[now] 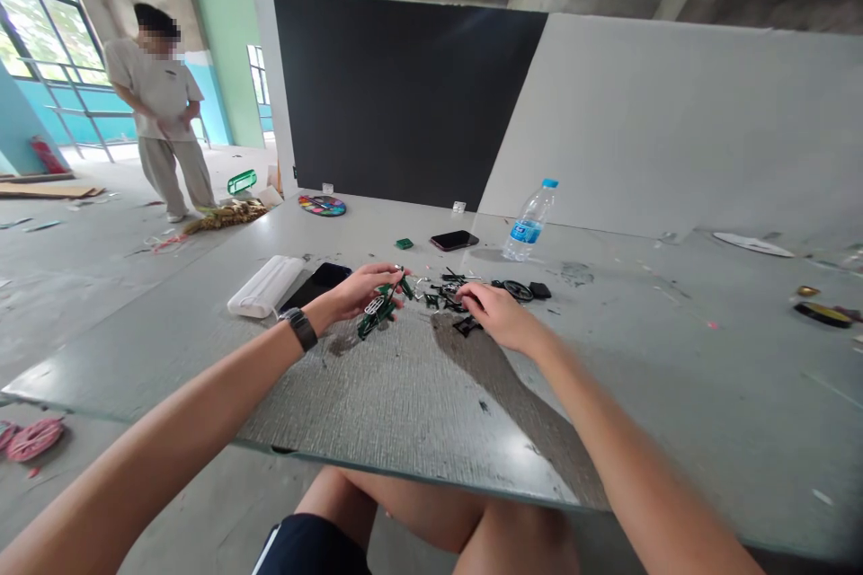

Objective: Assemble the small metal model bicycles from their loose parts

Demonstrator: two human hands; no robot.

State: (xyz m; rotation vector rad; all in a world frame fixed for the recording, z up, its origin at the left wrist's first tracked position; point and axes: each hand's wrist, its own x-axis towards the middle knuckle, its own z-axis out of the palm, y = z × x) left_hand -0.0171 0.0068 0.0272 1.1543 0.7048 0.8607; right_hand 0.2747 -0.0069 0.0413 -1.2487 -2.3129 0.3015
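My left hand (369, 289), with a dark watch on the wrist, is closed around a small green and black assembly (378, 310), held just above the table (378, 395). Fingers bent, my right hand (491, 310) reaches into a pile of small black parts (441, 292) at the table's middle; whether a part is between its fingertips is too small to tell. A black wheel-like ring (518, 290) and a small black block (540, 290) lie right of the pile. One flat black piece (467, 325) is beside my right fingers.
A white box (266, 286) and a dark phone-like slab (314, 286) lie left of my left hand. Behind the parts are a green piece (404, 243), a phone (455, 240), a water bottle (529, 225) and a colourful palette (322, 205). A person (162, 108) stands at far left.
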